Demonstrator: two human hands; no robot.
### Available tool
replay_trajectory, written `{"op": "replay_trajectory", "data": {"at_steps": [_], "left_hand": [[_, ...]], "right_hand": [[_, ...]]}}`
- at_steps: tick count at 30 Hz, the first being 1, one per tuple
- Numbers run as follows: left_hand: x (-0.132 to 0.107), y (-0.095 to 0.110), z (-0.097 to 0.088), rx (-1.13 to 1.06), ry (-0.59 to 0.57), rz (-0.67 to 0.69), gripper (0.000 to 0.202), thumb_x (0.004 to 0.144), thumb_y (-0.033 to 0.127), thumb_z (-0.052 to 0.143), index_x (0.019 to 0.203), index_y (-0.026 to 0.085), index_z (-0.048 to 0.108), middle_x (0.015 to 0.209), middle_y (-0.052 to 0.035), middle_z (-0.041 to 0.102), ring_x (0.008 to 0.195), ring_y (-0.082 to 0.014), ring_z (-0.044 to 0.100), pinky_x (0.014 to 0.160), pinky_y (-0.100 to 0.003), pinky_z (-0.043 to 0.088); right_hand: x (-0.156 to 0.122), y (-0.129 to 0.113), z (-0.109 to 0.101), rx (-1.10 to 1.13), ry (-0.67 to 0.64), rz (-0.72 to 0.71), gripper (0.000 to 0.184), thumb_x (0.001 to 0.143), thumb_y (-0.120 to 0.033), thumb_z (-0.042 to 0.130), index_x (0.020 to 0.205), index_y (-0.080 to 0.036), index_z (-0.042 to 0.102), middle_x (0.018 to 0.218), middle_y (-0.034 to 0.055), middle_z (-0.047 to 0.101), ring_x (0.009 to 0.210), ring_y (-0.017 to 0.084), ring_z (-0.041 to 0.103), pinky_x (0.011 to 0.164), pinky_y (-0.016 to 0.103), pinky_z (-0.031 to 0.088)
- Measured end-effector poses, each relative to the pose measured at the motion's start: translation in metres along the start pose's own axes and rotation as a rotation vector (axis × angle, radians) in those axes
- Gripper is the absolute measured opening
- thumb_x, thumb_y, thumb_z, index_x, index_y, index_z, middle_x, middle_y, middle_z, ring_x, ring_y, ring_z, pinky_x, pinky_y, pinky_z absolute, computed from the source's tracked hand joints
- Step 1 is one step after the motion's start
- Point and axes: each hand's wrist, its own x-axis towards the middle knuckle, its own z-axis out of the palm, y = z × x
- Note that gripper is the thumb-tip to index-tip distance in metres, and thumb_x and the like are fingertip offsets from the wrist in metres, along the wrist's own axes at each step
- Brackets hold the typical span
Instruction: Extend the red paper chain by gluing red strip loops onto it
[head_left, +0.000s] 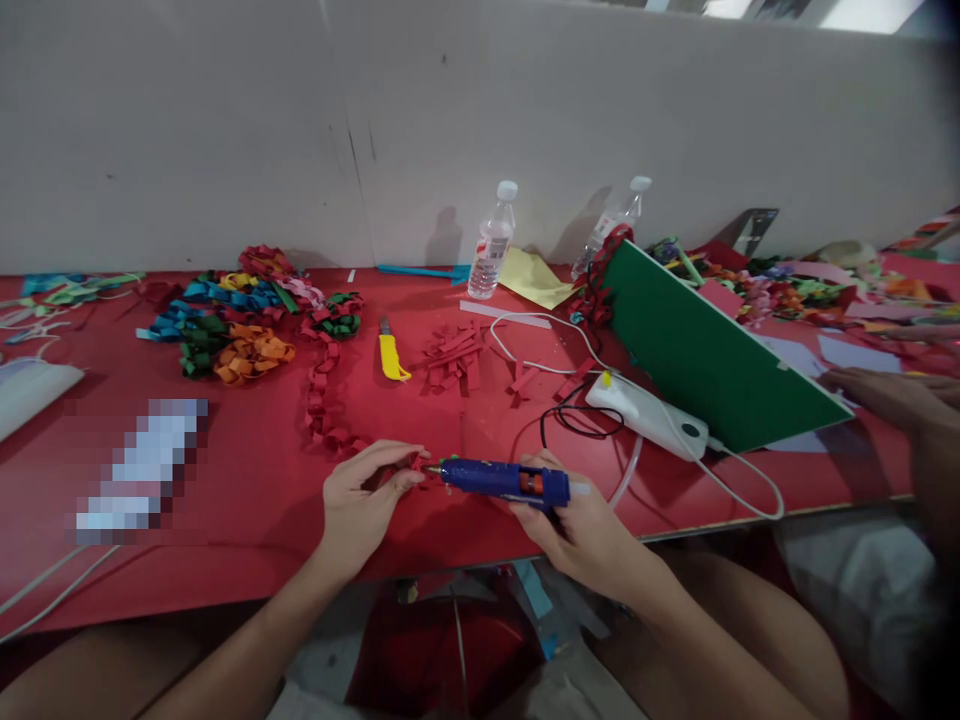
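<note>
My right hand (577, 525) is wrapped round a dark blue glue gun (487, 480), its nozzle pointing left. Between the thumb and fingers of my left hand (366, 500) is a small red paper strip (420, 463), right at the nozzle tip. From near my left hand a red paper chain (319, 390) curves back to a heap of paper chains in several colours (247, 345). Loose red paper strips (454, 358) lie in a pile beyond the glue gun. Beside that pile lies a yellow utility knife (390, 355).
A white power strip (649, 415) with cables lies at right, under a leaning green board (697, 350). Two water bottles stand at the back, one (493, 245) nearer the middle. Another person's hand (892, 395) is at far right. A blurred-out object (142, 470) lies at left.
</note>
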Motion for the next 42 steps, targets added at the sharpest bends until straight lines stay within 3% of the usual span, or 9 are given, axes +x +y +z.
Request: {"op": "replay_trajectory", "data": {"at_steps": [6,17,33,42], "left_hand": [[0.0006,0.0013,-0.0003,-0.009,-0.002,-0.006,0.013,0.077,0.017,0.076,0.089,0.022,0.078,0.085,-0.0032,0.077,0.075,-0.0138,0.071,0.07,-0.021,0.057],[0.0008,0.0008,0.0006,-0.006,0.012,0.022,0.013,0.077,0.018,0.076,0.09,0.022,0.079,0.083,-0.0037,0.077,0.074,-0.0145,0.071,0.068,-0.022,0.058],[0.0007,0.0018,0.0014,-0.014,0.008,-0.02,0.011,0.078,0.023,0.078,0.089,0.021,0.078,0.086,-0.004,0.077,0.076,-0.0147,0.071,0.073,-0.024,0.058],[0.0011,0.0009,0.0026,-0.019,0.01,0.028,0.013,0.078,0.02,0.078,0.09,0.02,0.077,0.087,-0.0035,0.077,0.077,-0.0135,0.071,0.074,-0.023,0.057]], "right_hand": [[0.0,0.0009,-0.0004,0.017,0.083,-0.017,0.022,0.1,-0.03,0.047,0.08,-0.021,0.052,0.074,0.0013,0.058,0.068,0.016,0.055,0.063,0.028,0.043],[-0.0011,0.0025,0.0028,0.021,-0.011,0.026,0.022,0.1,-0.031,0.046,0.084,-0.02,0.057,0.081,0.0048,0.062,0.071,0.017,0.058,0.067,0.029,0.048],[0.0001,-0.0002,-0.0019,-0.035,0.017,-0.002,0.023,0.1,-0.03,0.046,0.08,-0.021,0.052,0.074,0.0017,0.059,0.065,0.016,0.052,0.065,0.03,0.042],[-0.0025,0.0026,-0.0022,-0.053,0.048,-0.048,0.021,0.1,-0.027,0.046,0.085,-0.019,0.058,0.08,0.0042,0.063,0.07,0.017,0.057,0.068,0.031,0.043]]}}
